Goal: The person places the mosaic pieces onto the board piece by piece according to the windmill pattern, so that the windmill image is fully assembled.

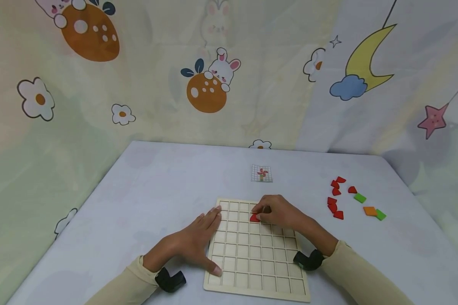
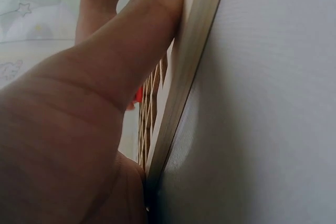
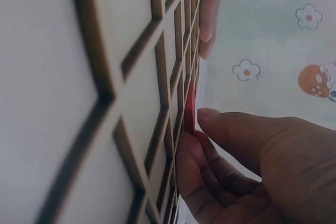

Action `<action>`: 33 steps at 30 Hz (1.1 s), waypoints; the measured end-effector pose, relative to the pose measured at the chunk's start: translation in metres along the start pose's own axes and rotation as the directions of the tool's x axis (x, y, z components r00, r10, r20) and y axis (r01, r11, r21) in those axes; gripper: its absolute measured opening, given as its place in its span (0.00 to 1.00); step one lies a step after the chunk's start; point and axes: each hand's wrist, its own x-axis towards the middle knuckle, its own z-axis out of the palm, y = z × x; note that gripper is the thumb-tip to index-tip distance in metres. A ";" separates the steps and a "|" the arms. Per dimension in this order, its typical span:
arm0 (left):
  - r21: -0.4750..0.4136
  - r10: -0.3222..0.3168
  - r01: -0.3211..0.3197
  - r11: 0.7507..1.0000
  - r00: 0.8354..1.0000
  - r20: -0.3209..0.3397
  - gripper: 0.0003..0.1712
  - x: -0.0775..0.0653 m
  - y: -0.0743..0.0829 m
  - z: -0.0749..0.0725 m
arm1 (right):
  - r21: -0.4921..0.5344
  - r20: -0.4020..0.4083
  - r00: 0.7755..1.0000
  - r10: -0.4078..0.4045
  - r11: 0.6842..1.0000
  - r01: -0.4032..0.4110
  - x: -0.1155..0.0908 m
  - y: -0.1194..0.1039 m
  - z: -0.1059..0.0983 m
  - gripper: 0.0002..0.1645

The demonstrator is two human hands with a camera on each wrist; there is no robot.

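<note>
A wooden grid board (image 1: 248, 252) lies on the table with raised strips between its square cells. My left hand (image 1: 198, 237) rests along its left edge, fingers straight and thumb spread toward the near corner; in the left wrist view the thumb (image 2: 142, 30) lies by the board's side. At the upper part of the grid, my right hand (image 1: 280, 212) pinches a small red piece (image 1: 254, 217) with one rounded side. The right wrist view has this red piece (image 3: 189, 109) at the grid, between thumb and fingertips, partly covered.
Several red pieces (image 1: 332, 208) lie scattered right of the board, with two green rectangles (image 1: 360, 198) and an orange piece (image 1: 369, 211). Behind the board sits a small picture card (image 1: 261, 173) showing a pinwheel on a grid. A printed cloth (image 1: 149, 76) hangs behind the table.
</note>
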 end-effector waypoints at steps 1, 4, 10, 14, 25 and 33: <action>-0.001 0.001 -0.001 1.000 1.000 0.000 0.78 0.000 0.000 0.000 | 0.003 0.001 1.000 -0.008 1.000 0.008 0.000 0.000 0.000 0.11; -0.003 0.005 -0.005 1.000 1.000 0.001 0.78 -0.001 -0.001 0.000 | 0.009 -0.002 1.000 -0.017 1.000 0.017 0.000 0.001 0.001 0.11; -0.007 0.008 -0.008 1.000 1.000 0.002 0.78 -0.002 -0.001 -0.001 | -0.024 -0.011 1.000 -0.022 0.999 0.022 0.000 -0.002 -0.001 0.09; -0.006 0.009 -0.009 1.000 1.000 -0.003 0.78 -0.002 -0.001 -0.001 | -0.023 -0.007 0.999 -0.036 0.999 0.036 -0.001 -0.003 -0.003 0.09; -0.007 0.015 -0.015 1.000 1.000 -0.003 0.78 0.000 -0.002 0.002 | -0.028 -0.082 0.996 -0.024 0.999 0.022 -0.009 0.003 -0.011 0.12; -0.013 0.022 -0.022 1.000 1.000 -0.005 0.78 -0.001 -0.001 0.001 | -0.031 -0.168 0.981 0.096 0.994 -0.102 -0.023 0.012 -0.024 0.11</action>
